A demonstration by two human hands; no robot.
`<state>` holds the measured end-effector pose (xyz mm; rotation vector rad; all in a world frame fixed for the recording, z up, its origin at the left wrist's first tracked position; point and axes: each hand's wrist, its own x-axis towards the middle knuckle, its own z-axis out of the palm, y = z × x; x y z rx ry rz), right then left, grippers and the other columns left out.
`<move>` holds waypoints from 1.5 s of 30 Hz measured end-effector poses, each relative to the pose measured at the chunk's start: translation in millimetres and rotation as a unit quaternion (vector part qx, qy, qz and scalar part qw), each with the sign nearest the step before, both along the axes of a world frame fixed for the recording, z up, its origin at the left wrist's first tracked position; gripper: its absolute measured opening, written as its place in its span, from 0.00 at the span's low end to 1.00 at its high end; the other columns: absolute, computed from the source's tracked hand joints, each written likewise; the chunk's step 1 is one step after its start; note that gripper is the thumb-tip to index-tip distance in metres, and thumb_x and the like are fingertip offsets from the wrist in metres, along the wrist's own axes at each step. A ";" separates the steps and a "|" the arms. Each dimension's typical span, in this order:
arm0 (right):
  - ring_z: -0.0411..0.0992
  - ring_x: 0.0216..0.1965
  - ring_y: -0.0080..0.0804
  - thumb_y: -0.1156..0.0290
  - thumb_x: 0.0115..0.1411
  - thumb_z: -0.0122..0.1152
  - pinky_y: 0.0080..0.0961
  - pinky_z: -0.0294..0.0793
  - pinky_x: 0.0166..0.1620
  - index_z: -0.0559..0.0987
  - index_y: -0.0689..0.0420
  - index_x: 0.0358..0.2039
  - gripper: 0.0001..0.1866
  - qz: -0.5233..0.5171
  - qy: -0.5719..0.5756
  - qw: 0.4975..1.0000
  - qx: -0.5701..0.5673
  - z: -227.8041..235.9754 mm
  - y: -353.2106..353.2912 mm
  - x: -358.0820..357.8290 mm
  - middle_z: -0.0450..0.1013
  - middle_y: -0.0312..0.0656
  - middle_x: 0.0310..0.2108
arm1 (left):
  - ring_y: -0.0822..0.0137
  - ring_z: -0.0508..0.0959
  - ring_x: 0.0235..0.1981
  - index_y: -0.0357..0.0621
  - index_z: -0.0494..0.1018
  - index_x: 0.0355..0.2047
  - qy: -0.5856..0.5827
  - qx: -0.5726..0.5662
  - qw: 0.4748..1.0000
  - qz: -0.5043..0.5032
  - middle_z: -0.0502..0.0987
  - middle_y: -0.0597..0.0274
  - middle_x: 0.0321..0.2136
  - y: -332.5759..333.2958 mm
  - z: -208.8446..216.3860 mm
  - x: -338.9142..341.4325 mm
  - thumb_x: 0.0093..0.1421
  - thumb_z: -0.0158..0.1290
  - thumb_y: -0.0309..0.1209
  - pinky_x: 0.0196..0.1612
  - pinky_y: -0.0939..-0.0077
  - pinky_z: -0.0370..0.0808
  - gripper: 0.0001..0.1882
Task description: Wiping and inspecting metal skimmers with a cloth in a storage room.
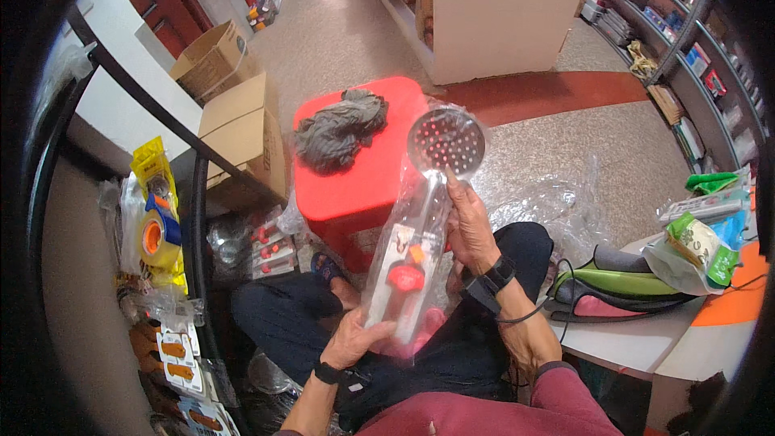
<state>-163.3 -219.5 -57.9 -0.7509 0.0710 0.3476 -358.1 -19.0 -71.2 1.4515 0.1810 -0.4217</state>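
A metal skimmer [446, 144] with a round perforated head lies in a clear plastic sleeve, slanting across my lap with its head pointing up and away. A printed card with a red patch [405, 278] covers its handle end. My left hand [355, 339] grips the sleeve's lower end, thumb laid over the card. Near the neck, just under the perforated head, my right hand [471, 224] holds the skimmer from the right side. Behind the skimmer stands a red plastic stool [323, 194] with a crumpled grey cloth [343, 129] on its top.
Left of me, a black rack [202, 218] holds tape rolls [160, 238] and packaged goods. Cardboard boxes [234, 125] sit behind it. Clear plastic wrap [557, 206] lies on the floor to the right, near a white table [622, 343] bearing green and pink insoles-like pieces and bags.
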 end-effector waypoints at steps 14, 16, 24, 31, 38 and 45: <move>0.75 0.33 0.15 0.71 0.59 0.69 0.14 0.74 0.37 0.83 0.59 0.39 0.09 -0.161 -0.155 0.964 -0.145 14.6 -21.3 50.1 0.80 0.33 0.34 | 0.73 0.78 0.39 0.35 0.73 0.51 0.082 0.012 0.996 -0.038 0.79 0.64 0.40 13.3 0.3 -8.8 0.59 0.61 0.33 0.45 0.76 0.74 0.22; 0.75 0.32 0.15 0.71 0.59 0.69 0.14 0.74 0.36 0.83 0.59 0.41 0.11 -0.163 -0.144 0.966 -0.138 14.0 -20.4 48.6 0.80 0.34 0.34 | 0.72 0.78 0.42 0.35 0.73 0.52 0.102 -0.002 0.994 -0.033 0.80 0.62 0.42 13.9 1.6 -9.8 0.58 0.63 0.31 0.49 0.75 0.74 0.24; 0.76 0.32 0.16 0.71 0.59 0.68 0.15 0.76 0.35 0.83 0.61 0.41 0.11 -0.190 -0.157 0.957 -0.152 14.8 -22.7 47.9 0.80 0.34 0.34 | 0.70 0.74 0.51 0.34 0.64 0.60 0.007 0.011 0.999 -0.032 0.74 0.60 0.52 19.5 -3.4 2.4 0.58 0.64 0.36 0.54 0.72 0.71 0.34; 0.77 0.35 0.19 0.75 0.61 0.65 0.19 0.79 0.37 0.82 0.63 0.43 0.10 -0.135 -0.216 0.947 -0.195 29.6 -15.8 22.7 0.81 0.37 0.36 | 0.70 0.74 0.51 0.36 0.61 0.62 0.018 -0.001 0.999 -0.038 0.73 0.60 0.53 10.0 -21.5 22.6 0.59 0.63 0.30 0.55 0.73 0.72 0.35; 0.78 0.42 0.23 0.81 0.57 0.65 0.21 0.78 0.48 0.82 0.60 0.46 0.14 -0.073 -0.271 0.936 -0.213 29.6 -0.4 6.4 0.81 0.40 0.42 | 0.68 0.75 0.47 0.36 0.62 0.61 -0.027 0.226 0.974 -0.008 0.75 0.56 0.48 9.3 -26.1 37.9 0.57 0.65 0.32 0.53 0.72 0.73 0.35; 0.79 0.43 0.24 0.85 0.56 0.61 0.21 0.77 0.49 0.83 0.59 0.45 0.16 -0.049 -0.348 0.898 -0.266 18.4 9.7 4.3 0.81 0.42 0.42 | 0.50 0.73 0.47 0.37 0.71 0.52 -0.432 0.491 0.741 0.151 0.72 0.50 0.48 7.0 86.9 93.6 0.53 0.64 0.27 0.50 0.64 0.71 0.26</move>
